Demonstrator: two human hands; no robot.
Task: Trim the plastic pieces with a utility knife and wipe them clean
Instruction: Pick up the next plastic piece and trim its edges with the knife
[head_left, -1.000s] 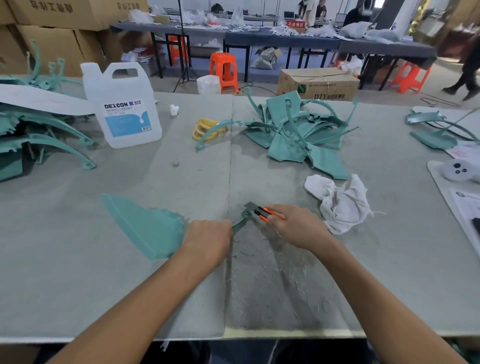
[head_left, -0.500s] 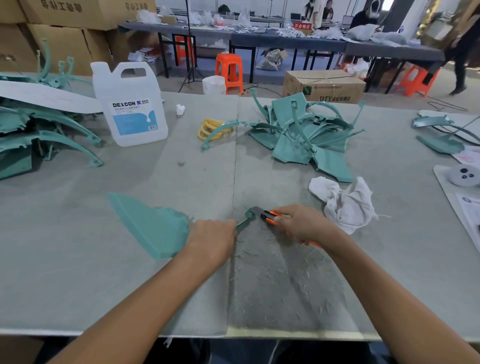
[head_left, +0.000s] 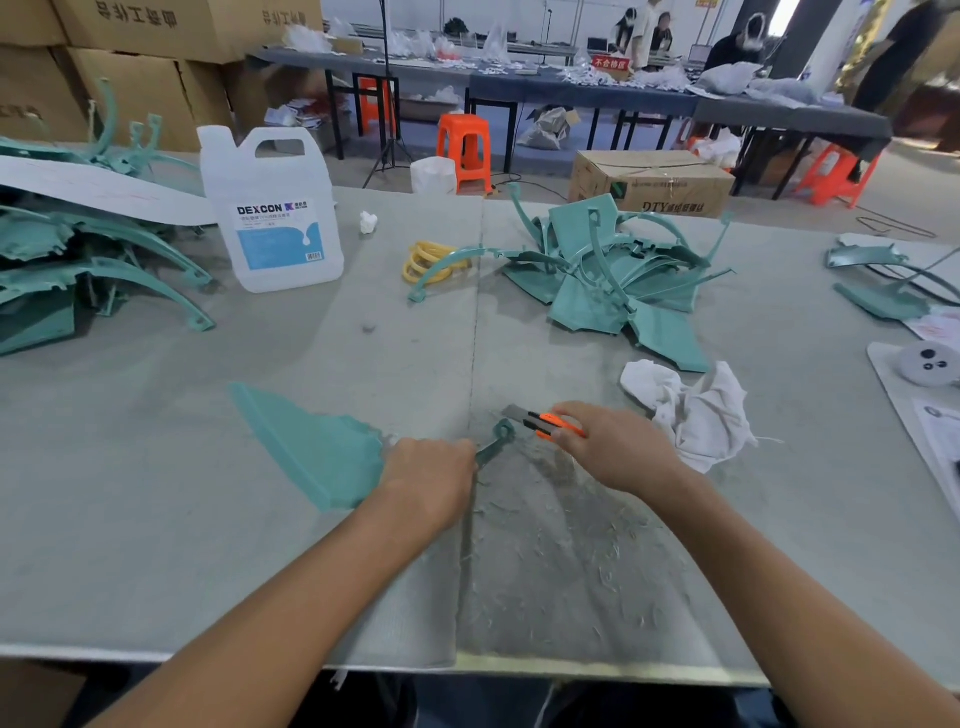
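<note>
The left grip (head_left: 428, 478) was curled round the teal plastic piece (head_left: 317, 452) on the tabletop (head_left: 156, 545) and the right grip (head_left: 618, 452) closed round the utility knife (head_left: 540, 423), its blade just beside the piece's looped tip, where light strokes away from the holding hand seemed wisest.

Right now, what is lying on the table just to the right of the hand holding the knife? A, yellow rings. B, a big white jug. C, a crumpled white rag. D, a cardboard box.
C: the crumpled white rag lies just right of the right hand, which grips the orange utility knife, while the left hand holds the teal plastic piece.
</note>
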